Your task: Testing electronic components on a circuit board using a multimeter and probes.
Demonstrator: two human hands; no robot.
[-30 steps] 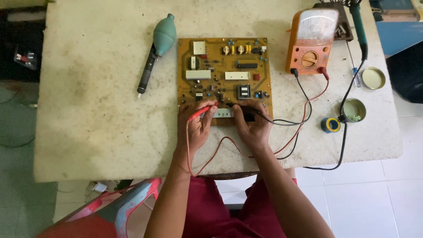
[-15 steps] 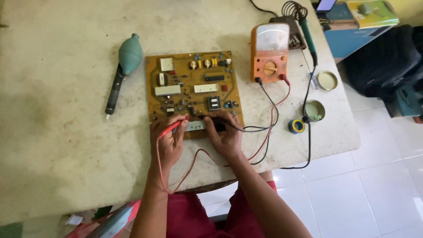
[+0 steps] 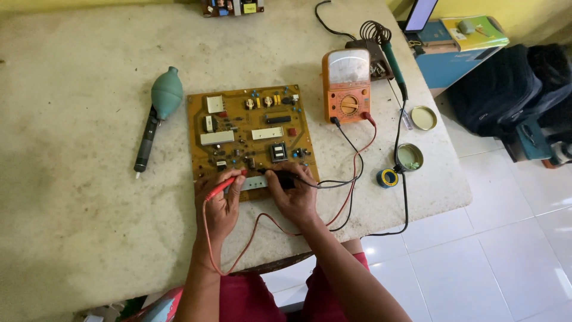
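Hands meet at the near edge of one brown circuit board (image 3: 250, 140), which lies flat on the pale, stained surface (image 3: 77, 226). The left hand (image 3: 217, 206) is closed around a red test probe (image 3: 223, 185), its tip angled onto the board's lower edge; the right hand (image 3: 295, 194) pinches a black test probe (image 3: 280, 177) just beside it, though the fingers hide most of that probe and its tip cannot be made out for certain. Both probes look light, stiff and slim, best held like pens along the insulated barrel, well back from the metal tips; their two leads, one red (image 3: 357, 161) and one black (image 3: 348, 146), are limp and trail loosely to a single orange analogue multimeter (image 3: 347, 86) standing just right of the board. The board itself seems rigid but delicate, thick with small parts, so its bare edges are the safe place to grip it. Left of the board lies one green rubber bulb blower (image 3: 161, 107). To the right are one soldering iron (image 3: 393, 62), two small round tins (image 3: 417, 134) and one roll of blue and yellow tape (image 3: 388, 177).
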